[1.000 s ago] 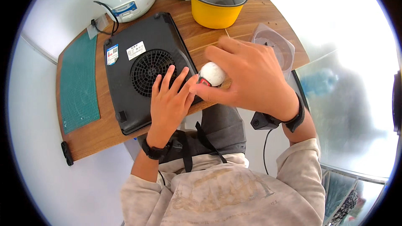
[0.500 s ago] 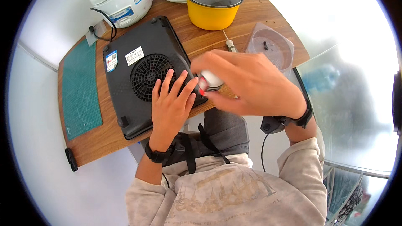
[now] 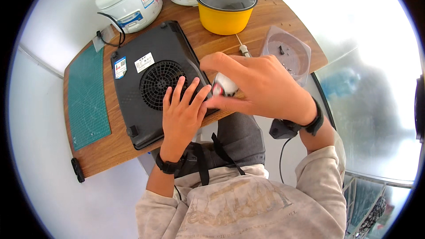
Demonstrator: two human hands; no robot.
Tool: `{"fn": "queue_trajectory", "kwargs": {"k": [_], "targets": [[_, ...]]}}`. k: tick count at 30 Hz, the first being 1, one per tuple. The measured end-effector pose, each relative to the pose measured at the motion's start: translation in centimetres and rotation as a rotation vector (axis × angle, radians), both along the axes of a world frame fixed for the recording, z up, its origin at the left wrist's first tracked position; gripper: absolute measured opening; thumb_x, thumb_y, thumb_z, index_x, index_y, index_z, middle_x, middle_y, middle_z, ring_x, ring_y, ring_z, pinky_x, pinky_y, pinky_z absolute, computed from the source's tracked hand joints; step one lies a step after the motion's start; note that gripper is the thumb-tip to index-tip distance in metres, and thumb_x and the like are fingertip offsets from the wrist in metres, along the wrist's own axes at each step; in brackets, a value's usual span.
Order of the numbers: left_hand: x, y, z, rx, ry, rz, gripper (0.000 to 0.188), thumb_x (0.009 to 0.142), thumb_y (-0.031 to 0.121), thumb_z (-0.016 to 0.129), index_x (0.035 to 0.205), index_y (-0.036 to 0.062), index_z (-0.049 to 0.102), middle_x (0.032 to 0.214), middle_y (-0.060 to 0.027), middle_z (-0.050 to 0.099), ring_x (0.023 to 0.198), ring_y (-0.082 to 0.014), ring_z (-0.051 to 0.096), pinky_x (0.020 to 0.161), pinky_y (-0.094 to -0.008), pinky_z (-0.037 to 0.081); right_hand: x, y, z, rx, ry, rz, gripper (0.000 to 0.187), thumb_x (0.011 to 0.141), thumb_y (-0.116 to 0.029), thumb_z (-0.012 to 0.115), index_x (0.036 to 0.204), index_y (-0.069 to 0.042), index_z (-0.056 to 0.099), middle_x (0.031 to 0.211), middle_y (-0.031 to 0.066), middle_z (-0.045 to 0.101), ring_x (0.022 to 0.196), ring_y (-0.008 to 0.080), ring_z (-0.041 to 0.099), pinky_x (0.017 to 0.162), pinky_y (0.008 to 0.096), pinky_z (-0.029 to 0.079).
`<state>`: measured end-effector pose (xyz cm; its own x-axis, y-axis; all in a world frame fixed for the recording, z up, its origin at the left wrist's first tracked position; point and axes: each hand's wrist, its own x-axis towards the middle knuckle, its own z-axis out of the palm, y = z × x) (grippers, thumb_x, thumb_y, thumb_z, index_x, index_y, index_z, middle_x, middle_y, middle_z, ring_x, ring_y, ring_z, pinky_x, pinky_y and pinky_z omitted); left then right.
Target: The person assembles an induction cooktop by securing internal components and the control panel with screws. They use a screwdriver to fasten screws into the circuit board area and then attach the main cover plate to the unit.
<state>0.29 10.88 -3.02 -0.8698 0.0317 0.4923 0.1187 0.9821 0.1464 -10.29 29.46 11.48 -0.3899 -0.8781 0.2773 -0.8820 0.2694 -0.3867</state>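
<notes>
A black induction cooker (image 3: 128,90) lies upside down on the table, its round fan grille (image 3: 162,84) facing up. My left hand (image 3: 180,117) rests flat on the cooker's near right part, fingers spread, their tips at the grille's edge. Over the cooker's right edge my right hand (image 3: 270,88) is curled, its index finger arched and its thumb low. Within that curl sits a white object with red on it (image 3: 226,84), apparently gripped by fingers I cannot see; its kind is unclear. Beyond this hand lies a screwdriver (image 3: 244,51), partly covered.
A clear plastic tray (image 3: 303,64) at the right holds several screws and a small black piece. A yellow pot (image 3: 225,21) with a glass lid stands at the back, beside two white rice cookers (image 3: 152,11). On the left lies a green cutting mat (image 3: 86,102).
The view has shifted slightly. My right hand and the white object have moved a little against the cooker, and my left hand stays in place on it.
</notes>
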Motion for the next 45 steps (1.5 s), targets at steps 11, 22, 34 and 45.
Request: {"fn": "queue_trajectory", "kwargs": {"k": [11,22,34,45], "targets": [[0.1,0.1,0.3,-0.004,-0.030,0.006,0.038,0.096,0.027,0.066,0.133,0.0269,0.062,0.141,-0.0013,0.058,0.139,-0.0293,0.047,0.115,-0.0519,0.034,-0.1,0.4,0.2,-0.127,-0.043,0.101,0.040,0.086,-0.024,0.074,0.116,-0.009,0.052,0.086,0.0106,0.066,0.071,0.0320,0.067,0.057,0.0385,0.052],[0.0,0.2,0.4,0.027,-0.011,-0.017,0.024,0.097,0.025,0.064,0.119,0.0154,0.065,0.144,-0.0039,0.057,0.141,-0.0318,0.045,0.115,-0.0532,0.033,-0.2,0.9,-0.1,-0.244,0.027,-0.009,0.043,0.081,-0.021,0.078,0.116,-0.010,0.055,0.082,0.0123,0.068,0.064,0.0317,0.067,0.057,0.0376,0.053],[0.1,0.2,0.6,0.028,-0.030,-0.020,0.021,0.097,0.025,0.063,0.112,0.0108,0.066,0.148,-0.0037,0.055,0.143,-0.0317,0.043,0.116,-0.0534,0.031,-0.6,0.8,-1.2,-0.269,-0.038,-0.008,0.045,0.081,-0.018,0.079,0.118,-0.009,0.054,0.086,0.0137,0.069,0.067,0.0321,0.068,0.059,0.0365,0.054],[0.2,0.0,0.1,-0.005,-0.035,0.003,0.038,0.095,0.026,0.067,0.133,0.0260,0.062,0.142,-0.0021,0.058,0.139,-0.0291,0.046,0.115,-0.0520,0.034,0.5,-0.2,-1.2,-0.230,-0.080,0.127,0.038,0.082,-0.013,0.078,0.117,-0.010,0.063,0.098,0.0089,0.070,0.080,0.0293,0.070,0.067,0.0344,0.057]]}}
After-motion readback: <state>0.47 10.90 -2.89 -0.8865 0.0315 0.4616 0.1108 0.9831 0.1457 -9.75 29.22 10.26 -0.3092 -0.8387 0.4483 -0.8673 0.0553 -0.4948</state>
